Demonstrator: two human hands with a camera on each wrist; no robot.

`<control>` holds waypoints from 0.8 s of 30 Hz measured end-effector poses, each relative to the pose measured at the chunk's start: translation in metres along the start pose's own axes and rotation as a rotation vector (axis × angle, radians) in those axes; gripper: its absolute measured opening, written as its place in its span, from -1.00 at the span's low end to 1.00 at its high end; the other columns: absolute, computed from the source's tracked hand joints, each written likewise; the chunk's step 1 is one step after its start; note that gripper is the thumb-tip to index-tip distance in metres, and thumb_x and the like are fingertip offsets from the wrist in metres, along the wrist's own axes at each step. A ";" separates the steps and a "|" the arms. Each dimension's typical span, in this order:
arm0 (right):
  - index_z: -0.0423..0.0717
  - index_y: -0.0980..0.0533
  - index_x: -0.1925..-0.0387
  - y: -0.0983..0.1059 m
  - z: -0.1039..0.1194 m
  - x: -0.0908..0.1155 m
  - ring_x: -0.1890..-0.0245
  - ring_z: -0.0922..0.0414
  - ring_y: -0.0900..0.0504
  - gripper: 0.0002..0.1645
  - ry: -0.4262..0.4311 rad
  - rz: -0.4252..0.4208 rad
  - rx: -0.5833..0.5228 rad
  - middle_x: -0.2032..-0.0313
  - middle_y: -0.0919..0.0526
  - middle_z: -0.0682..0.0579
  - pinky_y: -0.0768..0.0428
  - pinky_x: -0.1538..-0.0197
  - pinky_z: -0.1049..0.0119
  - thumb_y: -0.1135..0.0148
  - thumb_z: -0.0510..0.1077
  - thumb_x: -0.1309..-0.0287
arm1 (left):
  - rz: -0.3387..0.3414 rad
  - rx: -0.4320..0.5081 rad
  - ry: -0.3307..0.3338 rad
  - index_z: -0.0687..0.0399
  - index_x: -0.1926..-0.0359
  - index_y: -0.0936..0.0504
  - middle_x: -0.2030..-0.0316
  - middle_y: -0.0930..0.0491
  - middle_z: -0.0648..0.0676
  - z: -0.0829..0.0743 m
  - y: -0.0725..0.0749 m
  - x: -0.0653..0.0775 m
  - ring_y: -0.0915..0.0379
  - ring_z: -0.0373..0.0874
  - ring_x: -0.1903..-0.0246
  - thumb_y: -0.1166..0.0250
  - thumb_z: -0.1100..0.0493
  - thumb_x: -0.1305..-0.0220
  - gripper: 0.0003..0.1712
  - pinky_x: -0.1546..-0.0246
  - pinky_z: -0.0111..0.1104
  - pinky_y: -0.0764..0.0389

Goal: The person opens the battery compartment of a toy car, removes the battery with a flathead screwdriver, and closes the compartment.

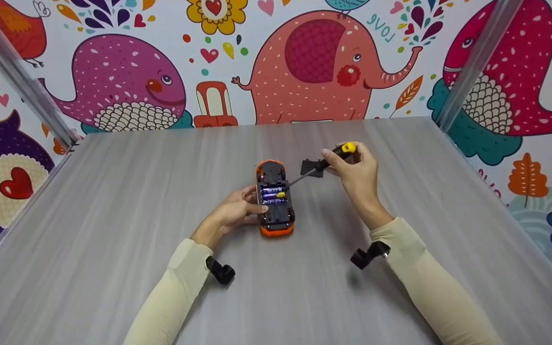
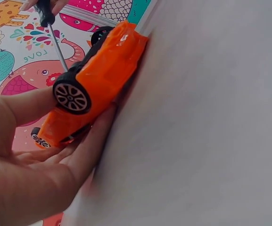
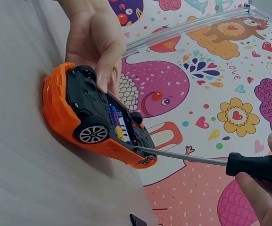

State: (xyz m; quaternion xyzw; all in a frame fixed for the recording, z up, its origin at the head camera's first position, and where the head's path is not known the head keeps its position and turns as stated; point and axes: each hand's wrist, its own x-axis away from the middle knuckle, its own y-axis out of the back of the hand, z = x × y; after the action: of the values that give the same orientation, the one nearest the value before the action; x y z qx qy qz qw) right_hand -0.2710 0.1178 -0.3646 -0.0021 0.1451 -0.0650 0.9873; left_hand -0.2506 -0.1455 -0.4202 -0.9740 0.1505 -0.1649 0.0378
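An orange toy car [image 1: 276, 225] lies upside down, its black underside facing up. Several blue and purple batteries [image 1: 271, 190] show in its uncovered battery compartment. My left hand [image 1: 232, 211] grips the car from the left side, thumb over the underside and fingers beneath the body. In my right hand [image 1: 360, 177] is a screwdriver [image 3: 256, 167] with a black and yellow handle, held between thumb and fingers. Its metal shaft [image 3: 187, 156] slants down to the car, with the tip right at the compartment's edge. A black battery cover [image 1: 312, 168] rests on the table behind the screwdriver shaft.
The grey wood-grain table [image 1: 113, 191] reaches back to a wall [image 1: 161, 19] printed with cartoon animals. Metal posts [image 1: 477, 62] stand at the back corners. A black wrist mount [image 1: 221, 271] sits on each sleeve.
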 end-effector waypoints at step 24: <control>-0.20 -0.50 -0.16 0.002 0.009 0.000 0.04 0.14 -0.70 -0.53 -0.006 0.130 0.021 0.01 -0.64 -0.11 -0.71 -0.01 0.19 -0.35 -0.15 -0.26 | -0.022 -0.007 0.020 0.16 -0.56 -0.05 -0.45 -0.28 0.24 0.001 0.002 -0.002 -0.51 0.07 -0.21 -0.20 0.50 -0.24 -0.09 -0.22 -0.05 -0.60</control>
State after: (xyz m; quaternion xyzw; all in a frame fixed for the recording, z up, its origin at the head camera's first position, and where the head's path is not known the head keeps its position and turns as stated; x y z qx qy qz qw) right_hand -0.2677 0.1191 -0.3558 0.0175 0.1413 -0.0025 0.9898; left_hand -0.2530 -0.1465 -0.4223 -0.9741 0.1406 -0.1745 0.0309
